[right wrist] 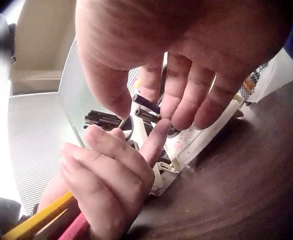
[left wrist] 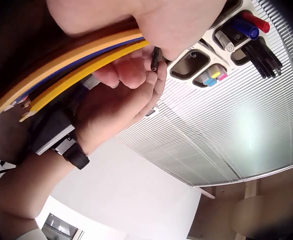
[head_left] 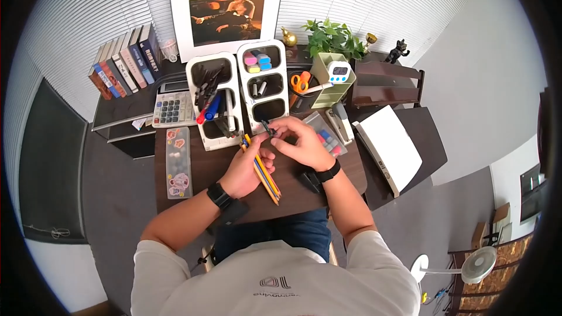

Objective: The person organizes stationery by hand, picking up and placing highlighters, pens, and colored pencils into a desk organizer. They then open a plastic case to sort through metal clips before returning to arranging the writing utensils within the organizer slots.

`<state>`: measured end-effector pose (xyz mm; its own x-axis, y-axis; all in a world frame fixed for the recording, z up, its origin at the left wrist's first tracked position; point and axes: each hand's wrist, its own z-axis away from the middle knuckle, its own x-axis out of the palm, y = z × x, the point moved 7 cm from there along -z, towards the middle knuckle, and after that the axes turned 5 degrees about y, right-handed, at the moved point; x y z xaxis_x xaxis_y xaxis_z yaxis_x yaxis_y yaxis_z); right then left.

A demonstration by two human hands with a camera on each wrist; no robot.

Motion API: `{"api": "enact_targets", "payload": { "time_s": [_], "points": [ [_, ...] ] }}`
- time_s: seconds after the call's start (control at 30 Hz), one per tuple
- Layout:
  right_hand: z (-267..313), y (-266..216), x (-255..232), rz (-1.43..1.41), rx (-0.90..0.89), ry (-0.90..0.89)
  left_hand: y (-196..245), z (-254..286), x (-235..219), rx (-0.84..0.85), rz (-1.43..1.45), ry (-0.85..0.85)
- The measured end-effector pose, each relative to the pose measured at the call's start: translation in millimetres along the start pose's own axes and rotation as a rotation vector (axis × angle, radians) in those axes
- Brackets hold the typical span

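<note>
My left hand (head_left: 240,177) grips a bundle of coloured pencils (head_left: 267,182), orange, yellow, blue and red-pink, their sharpened ends pointing back towards my body. The right hand (head_left: 305,147) meets it above the table, its fingers pinching short, thin dark sticks (right wrist: 146,103); two ends show in the right wrist view. A left fingertip comes right up to these sticks. Just beyond the hands stand two white organizers: the left one (head_left: 221,144) holds black, red and blue pens, the right one (head_left: 266,98) highlighters and small grey-white pieces.
A clear stickered case (head_left: 178,164) and a calculator (head_left: 172,108) lie left. To the right are a clear box (head_left: 319,124) of coloured pieces, a stapler (head_left: 339,122), orange scissors (head_left: 300,82) in a mesh cup, a green holder (head_left: 328,95) and a white box (head_left: 391,149).
</note>
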<state>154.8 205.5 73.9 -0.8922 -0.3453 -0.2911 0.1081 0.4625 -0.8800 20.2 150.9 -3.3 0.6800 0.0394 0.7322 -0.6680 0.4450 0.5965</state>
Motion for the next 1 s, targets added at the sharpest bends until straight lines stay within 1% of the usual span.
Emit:
{"api": "enact_targets", "payload": {
  "time_s": [0.03,0.1,0.17,0.23,0.27,0.3,0.37,0.4,0.43,0.5,0.53,0.6,0.77,0.83,0.9,0.93,1.0],
  "points": [
    [1,-2,-2,0.001,-0.001,0.012,-1,0,0,-0.006,-0.009,-0.006],
    [1,-9,-1,0.081,-0.017,-0.026,-1,0,0,-0.013,-0.005,-0.007],
    [2,-8,-2,0.095,-0.048,-0.003,-1,1,1,-0.021,-0.060,0.000],
    [3,-8,-2,0.087,-0.073,0.011,-2,5,0,-0.038,-0.078,0.085],
    [4,-16,-4,0.100,-0.105,0.065,-2,4,0,-0.043,-0.088,0.084],
    [6,-14,-6,0.096,-0.102,0.075,0,5,0,-0.033,-0.084,0.088],
    [10,-7,-12,0.017,-0.019,0.098,-2,7,-2,-0.030,-0.087,0.095],
    [11,-7,-13,0.011,-0.018,0.108,1,8,-1,0.014,-0.120,0.068],
    [12,-2,-10,-0.099,0.066,0.051,4,10,0,0.060,-0.155,0.040],
    [14,3,-1,-0.317,0.227,-0.064,5,16,6,0.077,-0.228,0.042],
    [15,1,-1,-0.322,0.224,-0.054,3,21,12,0.050,-0.279,-0.008],
    [17,-6,9,-0.347,0.239,-0.167,-3,23,15,0.009,-0.357,-0.097],
    [15,-3,9,-0.334,0.184,-0.161,-8,22,16,-0.076,-0.381,-0.080],
    [16,-3,11,-0.325,0.174,-0.192,-10,22,14,-0.110,-0.389,-0.080],
    [16,-4,10,-0.321,0.197,-0.193,-12,23,17,-0.172,-0.354,-0.125],
    [16,-3,10,-0.341,0.211,-0.208,-12,22,16,-0.173,-0.357,-0.127],
    [18,1,13,-0.364,0.227,-0.221,-14,24,19,-0.190,-0.343,-0.208]
  ]
}}
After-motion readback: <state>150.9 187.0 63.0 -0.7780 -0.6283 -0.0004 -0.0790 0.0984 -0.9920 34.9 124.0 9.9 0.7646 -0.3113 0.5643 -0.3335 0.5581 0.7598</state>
